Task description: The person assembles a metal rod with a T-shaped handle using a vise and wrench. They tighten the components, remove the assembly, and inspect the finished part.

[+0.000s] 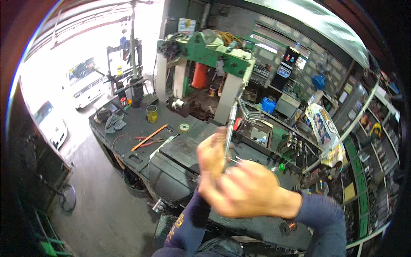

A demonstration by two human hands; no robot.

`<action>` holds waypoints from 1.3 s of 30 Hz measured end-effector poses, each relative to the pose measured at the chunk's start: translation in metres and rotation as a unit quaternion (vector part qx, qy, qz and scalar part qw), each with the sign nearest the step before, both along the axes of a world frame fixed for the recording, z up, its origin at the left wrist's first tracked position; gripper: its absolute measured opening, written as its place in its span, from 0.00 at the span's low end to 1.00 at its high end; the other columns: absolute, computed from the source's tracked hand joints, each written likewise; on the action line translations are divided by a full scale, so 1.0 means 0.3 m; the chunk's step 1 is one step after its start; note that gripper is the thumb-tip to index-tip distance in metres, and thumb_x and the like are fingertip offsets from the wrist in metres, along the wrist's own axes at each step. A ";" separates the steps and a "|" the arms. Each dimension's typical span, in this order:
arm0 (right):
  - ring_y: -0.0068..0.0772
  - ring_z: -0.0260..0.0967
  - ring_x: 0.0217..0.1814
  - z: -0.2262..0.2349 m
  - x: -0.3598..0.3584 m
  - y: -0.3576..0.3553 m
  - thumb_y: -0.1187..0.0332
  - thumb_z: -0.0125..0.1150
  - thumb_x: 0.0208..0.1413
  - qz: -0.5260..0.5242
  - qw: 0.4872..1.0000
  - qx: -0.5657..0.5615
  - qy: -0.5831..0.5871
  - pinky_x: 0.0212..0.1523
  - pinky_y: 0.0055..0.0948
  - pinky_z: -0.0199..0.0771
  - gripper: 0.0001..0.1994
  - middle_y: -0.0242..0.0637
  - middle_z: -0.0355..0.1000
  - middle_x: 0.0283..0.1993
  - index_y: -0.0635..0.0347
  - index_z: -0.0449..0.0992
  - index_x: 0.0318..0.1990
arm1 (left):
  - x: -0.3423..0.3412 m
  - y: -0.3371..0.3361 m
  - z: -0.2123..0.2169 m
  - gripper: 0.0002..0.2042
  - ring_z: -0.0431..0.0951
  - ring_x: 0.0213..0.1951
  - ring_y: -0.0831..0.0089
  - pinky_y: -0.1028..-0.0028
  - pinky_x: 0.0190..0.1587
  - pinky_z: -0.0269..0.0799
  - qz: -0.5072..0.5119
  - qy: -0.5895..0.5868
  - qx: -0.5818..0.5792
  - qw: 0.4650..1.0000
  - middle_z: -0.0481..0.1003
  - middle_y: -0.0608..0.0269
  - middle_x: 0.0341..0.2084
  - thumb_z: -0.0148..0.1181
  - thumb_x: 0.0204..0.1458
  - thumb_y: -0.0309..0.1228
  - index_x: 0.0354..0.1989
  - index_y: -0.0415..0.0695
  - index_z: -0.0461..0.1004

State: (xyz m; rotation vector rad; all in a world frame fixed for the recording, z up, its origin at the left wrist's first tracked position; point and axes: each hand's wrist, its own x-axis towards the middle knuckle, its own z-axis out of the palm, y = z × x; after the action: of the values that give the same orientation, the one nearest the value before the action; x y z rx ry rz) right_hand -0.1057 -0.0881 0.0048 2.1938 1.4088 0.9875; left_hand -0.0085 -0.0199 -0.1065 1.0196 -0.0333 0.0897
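My left hand (210, 154) is wrapped round a shiny stepped metal rod (231, 124) that points up and away over the workbench (201, 135). Just in front and to the right, my right hand (248, 188) is closed, knuckles up, against the lower part of the left hand. Its fingers hide whatever is in them, and slight blur softens both hands. A thin bright metal piece (236, 161) pokes out between the hands; I cannot tell which hand it belongs to. Below and left of them sits a big dark bench vise (173, 173).
On the bench's left lie red-handled pliers (147, 141), an orange strip (150, 137), a yellow can (152, 114) and a dark rag (114, 123). A tray (257, 135) and several sockets (295, 143) stand right. A copper wire spool (288, 228) lies near me. A green press frame (214, 58) rises behind.
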 end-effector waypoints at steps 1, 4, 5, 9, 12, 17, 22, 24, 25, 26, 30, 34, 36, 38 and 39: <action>0.26 0.71 0.22 0.008 0.031 0.068 0.61 0.63 0.48 0.005 0.999 -0.037 0.014 0.30 0.35 0.73 0.11 0.31 0.70 0.19 0.58 0.79 0.35 | -0.061 -0.004 0.061 0.21 0.71 0.21 0.83 0.76 0.23 0.65 0.090 0.105 0.043 0.989 0.74 0.69 0.19 0.60 0.65 0.50 0.30 0.43 0.80; 0.33 0.82 0.32 0.040 0.126 0.266 0.63 0.63 0.54 -0.064 0.966 -0.144 0.203 0.36 0.40 0.81 0.08 0.31 0.82 0.27 0.52 0.86 0.32 | -0.069 -0.001 -0.125 0.13 0.76 0.29 0.80 0.75 0.31 0.71 0.050 0.039 0.008 0.998 0.76 0.68 0.25 0.60 0.66 0.42 0.39 0.44 0.79; 0.34 0.84 0.35 0.072 0.176 0.316 0.64 0.65 0.52 -0.063 0.958 -0.190 0.206 0.34 0.37 0.81 0.06 0.30 0.83 0.30 0.47 0.88 0.29 | -0.098 0.008 -0.110 0.10 0.77 0.30 0.76 0.74 0.34 0.72 0.056 0.000 -0.038 0.998 0.77 0.66 0.28 0.61 0.63 0.36 0.43 0.42 0.77; 0.44 0.84 0.39 0.088 0.451 0.261 0.66 0.67 0.47 -0.131 0.969 -0.078 0.196 0.36 0.43 0.84 0.06 0.42 0.83 0.34 0.54 0.86 0.29 | -0.132 0.042 -0.171 0.15 0.79 0.37 0.70 0.72 0.42 0.73 0.051 -0.239 0.218 0.945 0.79 0.59 0.35 0.65 0.51 0.23 0.48 0.38 0.74; 0.53 0.81 0.46 0.109 0.559 0.095 0.63 0.60 0.53 -0.316 0.904 -0.012 0.287 0.45 0.51 0.82 0.12 0.49 0.81 0.38 0.58 0.83 0.40 | -0.127 0.048 -0.098 0.12 0.72 0.26 0.69 0.66 0.33 0.73 0.083 -0.247 0.229 0.938 0.79 0.46 0.28 0.69 0.49 0.27 0.37 0.35 0.75; 0.56 0.79 0.38 0.036 0.382 -0.223 0.61 0.62 0.61 -0.202 0.906 0.198 0.316 0.38 0.47 0.77 0.09 0.47 0.80 0.35 0.55 0.82 0.40 | -0.083 0.059 -0.098 0.11 0.68 0.21 0.82 0.73 0.25 0.63 0.086 -0.176 0.158 0.968 0.72 0.68 0.14 0.69 0.51 0.30 0.21 0.39 0.77; 0.41 0.67 0.20 -0.085 0.001 -0.279 0.73 0.66 0.52 -0.133 0.971 0.175 0.094 0.24 0.40 0.63 0.15 0.37 0.67 0.20 0.59 0.78 0.49 | 0.003 0.118 -0.102 0.09 0.70 0.28 0.85 0.76 0.30 0.63 -0.205 -0.203 0.046 0.956 0.70 0.71 0.21 0.68 0.44 0.22 0.26 0.40 0.71; 0.39 0.63 0.18 -0.082 -0.025 -0.250 0.72 0.67 0.51 -0.121 0.977 0.159 0.078 0.23 0.39 0.60 0.16 0.35 0.63 0.19 0.59 0.78 0.48 | -0.013 0.081 -0.131 0.11 0.69 0.26 0.83 0.75 0.30 0.64 -0.080 -0.284 0.160 0.942 0.69 0.68 0.21 0.69 0.50 0.22 0.33 0.42 0.69; 0.38 0.61 0.18 -0.084 -0.026 -0.231 0.72 0.68 0.50 -0.113 0.980 0.151 0.070 0.22 0.39 0.58 0.16 0.34 0.61 0.19 0.59 0.79 0.48 | -0.022 0.050 -0.120 0.11 0.70 0.24 0.78 0.72 0.29 0.65 0.044 -0.249 0.175 0.952 0.69 0.64 0.20 0.68 0.52 0.23 0.33 0.42 0.68; 0.37 0.61 0.18 -0.081 -0.034 -0.197 0.72 0.68 0.49 -0.125 0.981 0.142 0.051 0.23 0.38 0.58 0.16 0.32 0.59 0.19 0.58 0.79 0.48 | -0.026 0.011 -0.117 0.11 0.70 0.21 0.74 0.69 0.27 0.66 0.164 -0.208 0.184 0.947 0.68 0.61 0.18 0.68 0.54 0.23 0.34 0.43 0.68; 0.37 0.63 0.21 -0.068 -0.083 -0.095 0.70 0.68 0.48 -0.135 0.987 0.074 0.050 0.25 0.39 0.59 0.18 0.33 0.60 0.23 0.56 0.77 0.49 | 0.003 -0.036 -0.103 0.12 0.77 0.23 0.49 0.57 0.28 0.71 0.186 -0.120 0.327 0.919 0.73 0.52 0.19 0.62 0.56 0.28 0.44 0.45 0.65; 0.33 0.70 0.25 -0.022 0.014 0.094 0.65 0.65 0.47 0.005 0.996 -0.013 0.093 0.29 0.32 0.64 0.21 0.31 0.66 0.25 0.53 0.76 0.51 | -0.038 0.022 -0.148 0.11 0.81 0.34 0.44 0.48 0.35 0.73 0.077 -0.190 0.278 0.938 0.79 0.44 0.29 0.59 0.59 0.32 0.47 0.43 0.67; 0.35 0.77 0.30 0.014 0.125 0.175 0.62 0.64 0.48 0.003 0.985 -0.129 0.111 0.31 0.36 0.71 0.20 0.35 0.73 0.26 0.51 0.78 0.51 | -0.033 0.002 -0.206 0.10 0.81 0.33 0.51 0.52 0.36 0.74 0.111 -0.286 0.287 0.908 0.79 0.48 0.29 0.61 0.59 0.31 0.46 0.43 0.72; 0.41 0.81 0.36 0.082 0.207 0.306 0.61 0.65 0.50 -0.119 0.949 -0.209 0.206 0.34 0.43 0.77 0.15 0.42 0.78 0.28 0.48 0.81 0.47 | 0.012 -0.011 -0.254 0.09 0.81 0.32 0.58 0.56 0.36 0.74 0.213 -0.411 0.373 0.804 0.80 0.53 0.30 0.63 0.59 0.30 0.45 0.43 0.77; 0.44 0.81 0.40 0.092 0.263 0.317 0.59 0.65 0.53 -0.123 0.948 -0.168 0.239 0.38 0.46 0.79 0.12 0.43 0.80 0.32 0.50 0.81 0.43 | 0.027 0.001 -0.273 0.09 0.81 0.31 0.62 0.59 0.36 0.75 0.253 -0.461 0.405 0.748 0.80 0.55 0.30 0.64 0.58 0.30 0.45 0.43 0.79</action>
State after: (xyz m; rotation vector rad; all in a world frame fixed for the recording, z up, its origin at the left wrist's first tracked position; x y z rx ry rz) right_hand -0.0269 0.0070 0.0325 2.3480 1.3177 0.1115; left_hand -0.0003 -0.0195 -0.1883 1.7467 -0.7653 1.1721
